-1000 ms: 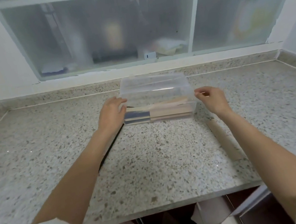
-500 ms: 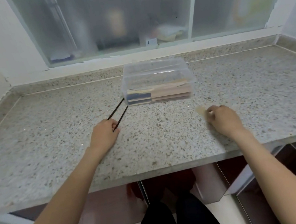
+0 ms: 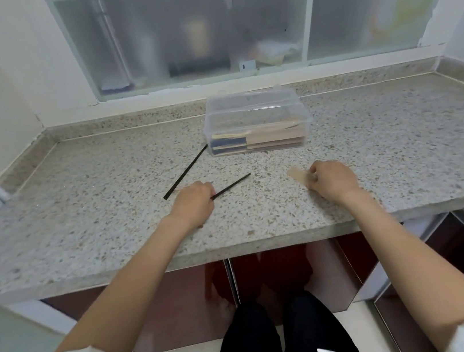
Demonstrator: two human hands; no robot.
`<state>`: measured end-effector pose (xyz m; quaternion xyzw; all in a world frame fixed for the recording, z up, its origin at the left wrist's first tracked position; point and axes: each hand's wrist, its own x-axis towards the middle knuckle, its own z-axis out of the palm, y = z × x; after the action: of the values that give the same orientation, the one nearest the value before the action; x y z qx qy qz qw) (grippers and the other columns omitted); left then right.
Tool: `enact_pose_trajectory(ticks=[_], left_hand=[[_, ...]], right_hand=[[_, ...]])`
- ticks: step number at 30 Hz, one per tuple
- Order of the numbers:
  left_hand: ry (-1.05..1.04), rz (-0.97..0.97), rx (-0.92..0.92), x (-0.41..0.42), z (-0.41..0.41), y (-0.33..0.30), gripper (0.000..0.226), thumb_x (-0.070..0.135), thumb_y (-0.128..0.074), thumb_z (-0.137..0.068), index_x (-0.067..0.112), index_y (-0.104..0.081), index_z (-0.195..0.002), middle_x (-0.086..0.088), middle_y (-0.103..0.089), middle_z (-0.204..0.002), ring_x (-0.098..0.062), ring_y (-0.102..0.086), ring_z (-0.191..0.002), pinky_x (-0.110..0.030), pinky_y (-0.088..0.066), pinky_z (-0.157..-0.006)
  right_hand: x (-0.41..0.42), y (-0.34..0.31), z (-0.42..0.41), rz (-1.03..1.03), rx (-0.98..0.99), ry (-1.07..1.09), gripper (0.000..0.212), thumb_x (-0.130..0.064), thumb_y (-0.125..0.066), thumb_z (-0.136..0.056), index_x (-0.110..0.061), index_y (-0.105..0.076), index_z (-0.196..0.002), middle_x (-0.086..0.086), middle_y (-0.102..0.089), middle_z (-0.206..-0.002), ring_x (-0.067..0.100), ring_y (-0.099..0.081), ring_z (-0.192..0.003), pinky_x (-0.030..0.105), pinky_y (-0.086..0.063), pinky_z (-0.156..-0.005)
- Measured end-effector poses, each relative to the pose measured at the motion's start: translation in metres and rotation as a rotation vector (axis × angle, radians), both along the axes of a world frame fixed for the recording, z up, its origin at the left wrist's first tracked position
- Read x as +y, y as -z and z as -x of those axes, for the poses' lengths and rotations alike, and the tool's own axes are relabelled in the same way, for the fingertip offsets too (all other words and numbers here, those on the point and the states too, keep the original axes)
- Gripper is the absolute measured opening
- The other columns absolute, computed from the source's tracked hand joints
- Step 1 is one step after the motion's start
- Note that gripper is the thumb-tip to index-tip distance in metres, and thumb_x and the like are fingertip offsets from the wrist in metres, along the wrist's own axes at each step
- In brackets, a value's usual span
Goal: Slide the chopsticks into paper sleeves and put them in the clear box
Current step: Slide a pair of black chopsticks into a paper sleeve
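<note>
Status: partly complete. The clear box (image 3: 256, 124) stands at 12 o'clock on the counter (image 3: 77, 199), near the back wall. It already holds a stack of filled paper sleeves (image 3: 261, 140), tan with dark blue ends, lying flat along its floor. Whether a lid is fitted cannot be told.

Remaining work, as judged: one pair is yet to be sleeved and boxed.

- Left hand (image 3: 194, 202): fingers curled around one black chopstick (image 3: 231, 186), whose free end points toward 2 o'clock, low over the counter.
- Second chopstick (image 3: 185, 172): lies loose on the counter at 11 o'clock from the left hand, its far end just beside the left wall of the box.
- Right hand (image 3: 332, 179): fingers curled, pinching an empty tan sleeve (image 3: 296, 173) that projects toward 10 o'clock on the counter.

The two hands are apart; insertion is not yet begun.

Markings: no brand, label or legible writing is discernible on the sleeves or box.
</note>
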<state>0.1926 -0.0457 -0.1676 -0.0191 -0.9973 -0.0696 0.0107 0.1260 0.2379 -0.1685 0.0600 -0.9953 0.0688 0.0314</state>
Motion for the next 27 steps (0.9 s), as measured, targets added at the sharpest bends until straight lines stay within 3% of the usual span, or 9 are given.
enact_pose_trajectory(ticks=[6,9,12,15,16,18,21,25,27], left_hand=[[0.119,-0.087,0.328,0.016,-0.018,-0.034,0.032,0.025,-0.032,-0.101,0.019,-0.043,-0.13,-0.006,-0.049,-0.115,-0.023,-0.056,-0.075,-0.034,-0.044,-0.062],[0.139,-0.088,0.415,0.021,-0.026,-0.04,0.033,0.03,-0.03,-0.102,0.026,-0.043,-0.132,-0.002,-0.057,-0.114,-0.022,-0.061,-0.085,-0.034,-0.048,-0.063],[0.115,-0.129,0.405,0.029,-0.032,-0.032,0.032,0.029,-0.033,-0.101,0.026,-0.047,-0.13,0.002,-0.063,-0.114,-0.019,-0.062,-0.091,-0.03,-0.043,-0.063],[0.096,-0.177,0.397,0.034,-0.038,-0.023,0.031,0.028,-0.037,-0.1,0.028,-0.051,-0.127,0.004,-0.066,-0.112,-0.016,-0.063,-0.091,-0.029,-0.045,-0.066],[0.085,-0.186,0.4,0.033,-0.039,-0.021,0.03,0.028,-0.038,-0.1,0.028,-0.052,-0.126,0.004,-0.067,-0.109,-0.014,-0.063,-0.089,-0.028,-0.045,-0.065],[0.062,-0.23,0.384,0.035,-0.043,-0.017,0.029,0.028,-0.041,-0.099,0.027,-0.056,-0.124,0.004,-0.068,-0.103,-0.011,-0.059,-0.079,-0.026,-0.04,-0.061],[0.031,-0.303,0.359,0.036,-0.049,-0.012,0.027,0.028,-0.044,-0.098,0.025,-0.059,-0.121,0.003,-0.067,-0.1,-0.006,-0.049,-0.074,-0.025,-0.035,-0.059],[0.021,-0.395,0.382,0.039,-0.056,-0.007,0.026,0.027,-0.047,-0.097,0.024,-0.061,-0.119,0.005,-0.066,-0.095,-0.002,-0.047,-0.064,-0.016,-0.029,-0.052],[0.005,-0.45,0.428,0.042,-0.058,-0.009,0.026,0.026,-0.048,-0.097,0.023,-0.062,-0.117,0.01,-0.063,-0.091,0.005,-0.046,-0.06,-0.012,-0.028,-0.052]], right_hand=[[0.0,0.003,-0.009,-0.02,-0.016,-0.097,0.024,-0.027,-0.052,-0.092,-0.012,-0.068,-0.101,0.006,-0.065,-0.092,0.024,-0.062,-0.082,0.033,-0.052,-0.067],[-0.003,0.007,-0.02,-0.055,0.034,-0.213,0.032,-0.034,-0.045,-0.097,-0.015,-0.068,-0.107,0.007,-0.059,-0.102,0.024,-0.057,-0.093,0.035,-0.05,-0.075],[-0.009,0.015,-0.041,-0.175,0.052,-0.297,0.06,-0.059,-0.027,-0.094,-0.014,-0.057,-0.12,0.01,-0.051,-0.12,0.026,-0.046,-0.111,0.038,-0.043,-0.091],[-0.007,0.019,-0.066,-0.281,0.013,-0.369,0.098,-0.08,-0.001,-0.074,-0.015,-0.042,-0.134,0.008,-0.042,-0.13,0.026,-0.039,-0.118,0.039,-0.037,-0.097],[-0.006,0.02,-0.069,-0.243,0.022,-0.407,0.097,-0.081,-0.005,-0.074,-0.016,-0.039,-0.138,0.006,-0.04,-0.132,0.026,-0.038,-0.121,0.039,-0.036,-0.099],[0.0,0.025,-0.075,-0.098,0.029,-0.508,0.078,-0.07,-0.038,-0.083,-0.016,-0.042,-0.139,0.005,-0.043,-0.133,0.025,-0.04,-0.122,0.04,-0.039,-0.099],[0.006,0.031,-0.08,0.074,0.156,-0.648,0.045,-0.034,-0.073,-0.079,-0.015,-0.064,-0.119,0.003,-0.062,-0.113,0.026,-0.057,-0.103,0.04,-0.051,-0.08],[0.012,0.026,-0.095,0.344,0.28,-0.557,0.01,-0.016,-0.07,-0.084,-0.019,-0.072,-0.093,-0.008,-0.071,-0.088,0.011,-0.066,-0.079,0.026,-0.051,-0.064],[0.011,0.018,-0.096,0.686,0.332,-0.313,0.008,-0.013,-0.066,-0.087,-0.018,-0.07,-0.09,-0.013,-0.069,-0.081,-0.003,-0.063,-0.072,0.016,-0.05,-0.068]])
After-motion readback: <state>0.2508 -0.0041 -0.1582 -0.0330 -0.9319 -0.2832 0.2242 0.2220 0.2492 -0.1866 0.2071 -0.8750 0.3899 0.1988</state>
